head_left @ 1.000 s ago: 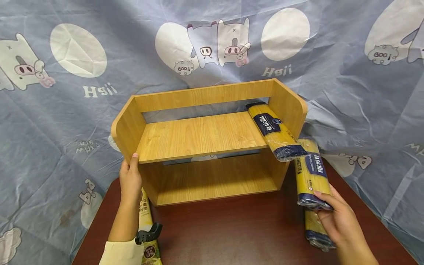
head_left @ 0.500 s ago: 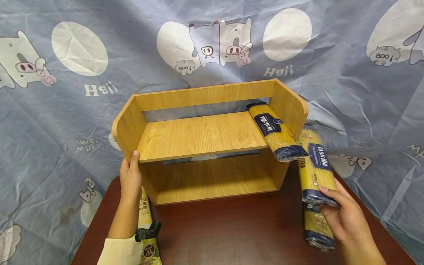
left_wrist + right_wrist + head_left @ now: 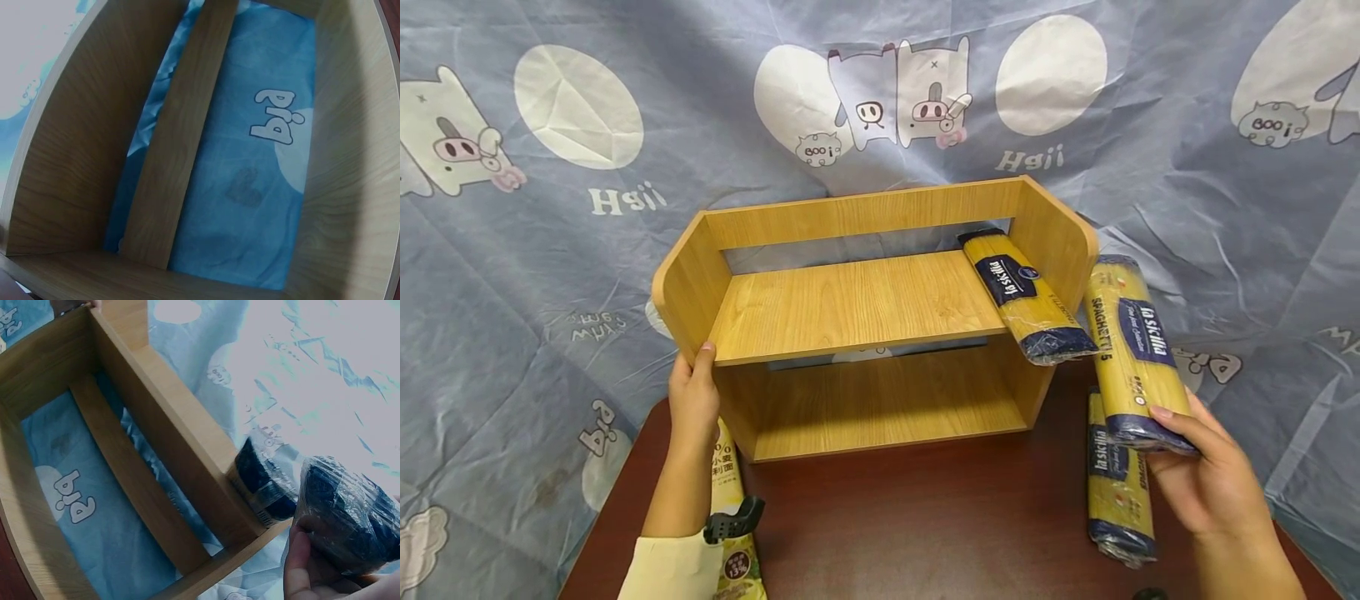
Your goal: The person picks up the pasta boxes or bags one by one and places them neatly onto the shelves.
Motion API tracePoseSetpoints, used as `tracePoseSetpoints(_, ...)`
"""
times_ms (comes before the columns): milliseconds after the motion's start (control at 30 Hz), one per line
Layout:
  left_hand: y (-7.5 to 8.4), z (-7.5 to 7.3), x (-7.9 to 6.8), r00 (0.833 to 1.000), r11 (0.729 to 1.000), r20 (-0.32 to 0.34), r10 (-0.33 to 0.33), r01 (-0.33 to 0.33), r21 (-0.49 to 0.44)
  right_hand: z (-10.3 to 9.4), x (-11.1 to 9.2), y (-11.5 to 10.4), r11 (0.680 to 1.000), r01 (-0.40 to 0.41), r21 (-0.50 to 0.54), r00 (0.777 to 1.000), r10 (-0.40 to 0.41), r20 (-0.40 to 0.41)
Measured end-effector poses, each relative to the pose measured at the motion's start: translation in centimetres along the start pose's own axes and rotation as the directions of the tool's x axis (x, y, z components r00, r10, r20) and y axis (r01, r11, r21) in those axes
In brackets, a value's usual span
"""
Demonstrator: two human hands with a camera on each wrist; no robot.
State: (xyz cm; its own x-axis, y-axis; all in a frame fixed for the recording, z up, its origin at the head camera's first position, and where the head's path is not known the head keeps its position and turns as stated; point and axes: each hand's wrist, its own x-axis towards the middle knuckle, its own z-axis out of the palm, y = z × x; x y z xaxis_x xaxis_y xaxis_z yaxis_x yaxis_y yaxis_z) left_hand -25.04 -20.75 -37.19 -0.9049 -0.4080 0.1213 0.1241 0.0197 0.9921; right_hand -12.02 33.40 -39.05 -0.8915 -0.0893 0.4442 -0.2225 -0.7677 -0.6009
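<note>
A two-tier wooden shelf (image 3: 850,304) stands on the table. My left hand (image 3: 695,400) grips its left side panel at the upper board's front corner, thumb on the inner side. My right hand (image 3: 1213,471) holds a spaghetti packet (image 3: 1138,350) by its near, dark-blue end, raised and tilted to the right of the shelf. Another spaghetti packet (image 3: 1022,300) lies on the upper board against the right side, its near end jutting past the front edge. In the right wrist view, the held packet (image 3: 350,512) hides part of my fingers.
A third spaghetti packet (image 3: 1116,500) lies on the dark red table (image 3: 917,517), right of the shelf. A yellow noodle bag (image 3: 733,521) lies at the left, partly behind my left forearm. A printed cloth (image 3: 880,100) hangs behind the shelf.
My right hand has lifted the spaghetti packet up and rightward, away from the one on the table, which is now more exposed. The left hand stays on the shelf.
</note>
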Motion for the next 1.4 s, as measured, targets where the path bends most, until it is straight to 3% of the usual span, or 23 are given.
tracePoseSetpoints(333, -0.1, 0.0, 0.1, 1.000, 1.000, -0.011, -0.007, 0.007, 0.013, 1.1, 0.6, -1.4, 0.997, 0.025, 0.079, 0.998, -0.030, 0.060)
tracePoseSetpoints(733, -0.1, 0.1, -0.1, 1.000, 1.000, -0.013, 0.013, -0.012, 0.007, 2.8, 0.9, -1.5, 0.972, 0.042, 0.230, 0.991, -0.070, 0.114)
tracePoseSetpoints(1033, -0.2, 0.2, -0.1, 1.000, 1.000, -0.020, 0.010, -0.010, 0.020, 4.5, 0.9, -1.0, 0.994, 0.075, 0.085, 0.987, -0.086, 0.137)
tracePoseSetpoints(1267, -0.2, 0.1, -0.1, 1.000, 1.000, -0.014, 0.017, -0.017, 0.007, 4.7, 1.3, -0.5, 0.996, 0.067, 0.067, 0.981, -0.078, 0.179)
tracePoseSetpoints(1400, -0.2, 0.2, -0.1, 1.000, 1.000, -0.014, 0.021, -0.021, 0.002, 5.2, 1.4, 0.0, 0.997, 0.066, -0.033, 0.984, -0.060, 0.166)
